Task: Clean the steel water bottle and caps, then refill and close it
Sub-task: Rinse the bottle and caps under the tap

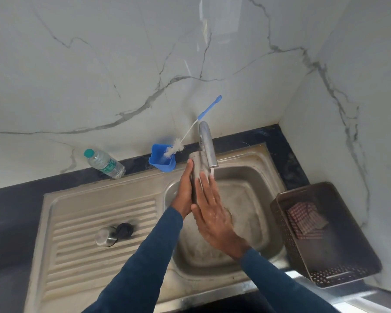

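Head view is showing the steel water bottle point(196, 171) being held over the sink basin point(246, 177), just beside the spout of the tap point(207, 143), with water running down at the bottle's right side. Its long axis is running away from the person toward the marble wall point(122, 64). Whether its far end is the mouth or the base is not showing clearly.

The left hand point(182, 196) is cupping the bottle from the left and gripping it, with one finger lying long up its wall. The right hand point(210, 213) is lying flat against the bottle's right side, wet, its fingers straight and pressing close together. Both forearms, in dark blue sleeves, are reaching forward from the lower edge and meeting at the bottle.

On the ribbed drainboard point(88, 256) to the left, a steel cap point(105, 236) and a black cap point(125, 230) are sitting touching each other. Behind the basin, a blue holder point(162, 160) is carrying a bottle brush point(176, 148) that is leaning toward the tap. Further left, a plastic water bottle point(104, 163) with a green cap is resting on the dark counter by the wall. To the right of the sink, a brown perforated basket point(339, 263) is holding a folded checked cloth point(306, 219).
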A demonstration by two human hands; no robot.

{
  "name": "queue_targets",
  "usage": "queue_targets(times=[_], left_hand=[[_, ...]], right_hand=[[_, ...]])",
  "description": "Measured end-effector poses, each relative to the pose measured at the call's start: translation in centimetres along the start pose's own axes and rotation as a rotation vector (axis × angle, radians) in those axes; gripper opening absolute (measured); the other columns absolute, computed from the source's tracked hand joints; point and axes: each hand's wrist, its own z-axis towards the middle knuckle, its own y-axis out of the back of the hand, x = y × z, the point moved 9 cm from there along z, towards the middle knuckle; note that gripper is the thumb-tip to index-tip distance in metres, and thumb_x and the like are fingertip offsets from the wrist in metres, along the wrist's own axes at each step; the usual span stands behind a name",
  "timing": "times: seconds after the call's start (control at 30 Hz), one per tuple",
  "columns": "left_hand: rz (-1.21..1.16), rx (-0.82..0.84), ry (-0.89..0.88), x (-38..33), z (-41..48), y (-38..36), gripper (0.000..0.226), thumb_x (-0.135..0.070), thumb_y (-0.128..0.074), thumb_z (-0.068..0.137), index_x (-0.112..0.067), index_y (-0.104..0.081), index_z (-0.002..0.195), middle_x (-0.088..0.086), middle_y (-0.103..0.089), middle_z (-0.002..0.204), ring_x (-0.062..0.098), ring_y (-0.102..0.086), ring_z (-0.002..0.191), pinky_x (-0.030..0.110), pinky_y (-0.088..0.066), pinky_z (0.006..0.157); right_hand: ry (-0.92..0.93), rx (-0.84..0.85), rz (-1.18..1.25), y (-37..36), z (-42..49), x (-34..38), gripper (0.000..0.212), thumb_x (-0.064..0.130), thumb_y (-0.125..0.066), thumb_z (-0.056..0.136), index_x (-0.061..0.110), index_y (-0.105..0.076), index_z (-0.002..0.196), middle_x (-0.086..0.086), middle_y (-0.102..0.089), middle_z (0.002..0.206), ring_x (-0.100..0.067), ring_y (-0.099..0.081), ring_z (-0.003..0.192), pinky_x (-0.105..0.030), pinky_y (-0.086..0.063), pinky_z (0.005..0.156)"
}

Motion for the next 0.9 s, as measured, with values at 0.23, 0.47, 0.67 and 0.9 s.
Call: queue_targets(times=[0.23, 0.47, 0.67, 0.9], left_hand=[[-0.049, -0.052, 0.056, 1.0, 0.4, -0.2, 0.083, -0.072, -0.046, 0.100, 0.002, -0.072, 0.128, 0.018, -0.075, 0.106, 0.029, -0.074, 0.090, 0.042, -0.059, 0.090], [0.095, 0.034, 0.006, 1.0, -1.5, -1.5, 0.071, -0.076, -0.042, 0.100, -0.021, -0.078, 0.126, 0.021, -0.074, 0.125, 0.032, -0.074, 0.114, 0.048, -0.057, 0.103], [0.103, 0.102, 0.058, 2.4, -1.8, -2.3, 0.088, -0.082, -0.054, 0.092, 0.000, -0.068, 0.122, 0.023, -0.069, 0.093, 0.035, -0.070, 0.080, 0.043, -0.063, 0.075], [0.129, 0.118, 0.059, 1.9, -1.6, -2.2, 0.074, -0.071, -0.047, 0.102, -0.009, -0.068, 0.135, 0.023, -0.075, 0.118, 0.034, -0.074, 0.101, 0.046, -0.060, 0.095]], right_hand=[[0.005, -0.019, 0.147, 1.1, -0.1, -1.5, 0.065, 0.029, -0.034, 0.113, 0.003, -0.008, 0.167, -0.013, 0.005, 0.176, -0.029, 0.005, 0.163, -0.047, -0.010, 0.133], [-0.257, -0.068, 0.468, 0.5, 6.6, -5.9, 0.049, 0.049, -0.041, 0.111, 0.024, -0.039, 0.152, -0.022, -0.026, 0.167, -0.031, -0.031, 0.156, -0.038, -0.022, 0.130], [-0.654, 0.017, 0.593, 1.5, 10.6, -10.7, 0.071, 0.066, -0.040, 0.089, 0.011, -0.073, 0.120, -0.017, -0.077, 0.108, -0.039, -0.072, 0.104, -0.050, -0.057, 0.095], [-0.732, -0.059, 0.500, 0.6, 10.8, -13.2, 0.064, 0.066, -0.039, 0.101, 0.013, -0.073, 0.093, -0.012, -0.075, 0.094, -0.030, -0.073, 0.092, -0.047, -0.058, 0.088]])
